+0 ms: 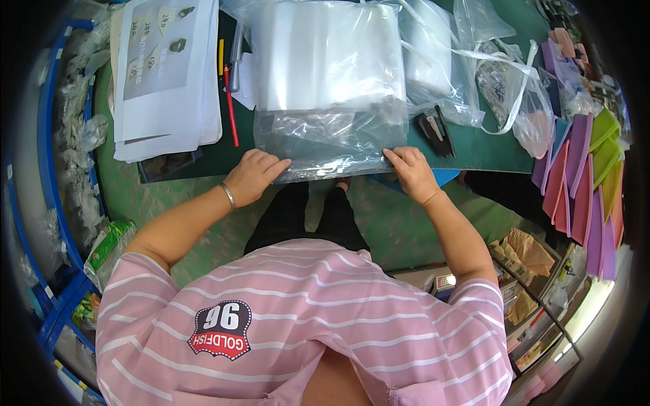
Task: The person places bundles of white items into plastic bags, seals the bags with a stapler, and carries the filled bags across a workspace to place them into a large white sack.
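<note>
A large clear plastic bag point(332, 139) lies on the dark green table in front of me, its near end loose and wrinkled at the table's front edge. Inside it is a thick, whitish stack of plastic film point(328, 54). The fingers of my left hand point(256, 176) pinch the bag's near left corner. At the near right corner, my right hand point(413, 174) grips the same edge between thumb and fingers. The flap between both hands looks spread flat.
Paper sheets point(169, 101) are piled left of the bag, beside a red pencil point(231, 108) and a yellow one point(221, 55). A black stapler point(437, 132) sits to the right, near more clear bags point(433, 54). Coloured strips point(582, 169) hang at far right; blue shelving point(51, 169) stands left.
</note>
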`<state>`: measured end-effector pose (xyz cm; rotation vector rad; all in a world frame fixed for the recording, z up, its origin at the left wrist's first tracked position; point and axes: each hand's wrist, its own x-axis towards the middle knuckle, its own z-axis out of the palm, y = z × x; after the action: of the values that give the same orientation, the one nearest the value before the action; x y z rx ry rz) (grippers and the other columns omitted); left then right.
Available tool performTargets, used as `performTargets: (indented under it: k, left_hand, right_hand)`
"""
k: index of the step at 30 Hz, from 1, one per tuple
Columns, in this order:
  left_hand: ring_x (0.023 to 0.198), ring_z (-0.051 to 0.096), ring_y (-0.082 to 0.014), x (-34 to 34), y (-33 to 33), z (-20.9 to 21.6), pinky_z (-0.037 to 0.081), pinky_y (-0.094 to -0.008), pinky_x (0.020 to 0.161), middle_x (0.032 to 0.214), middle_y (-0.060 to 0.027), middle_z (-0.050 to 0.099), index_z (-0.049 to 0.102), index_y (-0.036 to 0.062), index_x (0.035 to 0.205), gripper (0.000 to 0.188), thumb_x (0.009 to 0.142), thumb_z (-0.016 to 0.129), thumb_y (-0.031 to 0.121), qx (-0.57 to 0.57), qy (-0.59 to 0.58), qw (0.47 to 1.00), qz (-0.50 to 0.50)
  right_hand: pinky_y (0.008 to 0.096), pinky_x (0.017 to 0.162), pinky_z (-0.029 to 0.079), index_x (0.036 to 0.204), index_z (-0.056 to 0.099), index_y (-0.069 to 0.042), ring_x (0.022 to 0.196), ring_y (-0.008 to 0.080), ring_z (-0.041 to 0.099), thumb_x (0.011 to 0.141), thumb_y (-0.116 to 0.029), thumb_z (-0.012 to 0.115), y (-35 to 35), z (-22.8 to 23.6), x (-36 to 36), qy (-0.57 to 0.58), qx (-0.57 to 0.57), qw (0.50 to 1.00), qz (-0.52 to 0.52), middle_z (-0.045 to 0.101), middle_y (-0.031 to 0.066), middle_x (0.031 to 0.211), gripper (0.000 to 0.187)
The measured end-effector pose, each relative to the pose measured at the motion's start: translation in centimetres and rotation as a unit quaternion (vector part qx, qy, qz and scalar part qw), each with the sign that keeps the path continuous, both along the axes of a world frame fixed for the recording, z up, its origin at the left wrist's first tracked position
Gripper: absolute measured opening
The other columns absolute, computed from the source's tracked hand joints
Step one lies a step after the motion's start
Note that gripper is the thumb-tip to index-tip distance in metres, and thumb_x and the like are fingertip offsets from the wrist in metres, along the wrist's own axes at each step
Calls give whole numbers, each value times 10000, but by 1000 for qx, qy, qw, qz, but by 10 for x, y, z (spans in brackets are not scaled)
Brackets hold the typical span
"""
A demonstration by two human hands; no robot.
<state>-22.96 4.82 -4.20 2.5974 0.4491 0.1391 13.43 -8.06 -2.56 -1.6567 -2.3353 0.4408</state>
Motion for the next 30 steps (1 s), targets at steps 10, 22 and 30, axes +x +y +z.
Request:
performTargets:
  k: [10,22,30]
  left_hand:
    - [736,533,-229,-4,-9,7,420,-325,709,778,-62,573,573,46,740,124,657,650,-5,-37,-147,973,176]
    - [621,538,-83,34,-30,4,460,-216,488,681,-21,554,535,11,783,135,802,627,109,-356,-145,645,661]
    - [552,519,-107,23,-16,8,454,-230,481,725,-52,550,524,14,809,133,758,646,29,-495,-197,500,683]
  right_hand:
    - [339,699,414,809,526,-34,787,283,496,673,2,627,1,4,8,190,-11,980,-66,574,59,810,174]
    - [208,443,462,788,467,-2,510,53,482,821,-88,607,16,-23,-26,521,-110,674,-513,514,15,627,167]
    - [227,449,451,768,555,28,515,77,477,739,-124,706,29,7,-31,467,-250,675,-513,559,36,695,217]
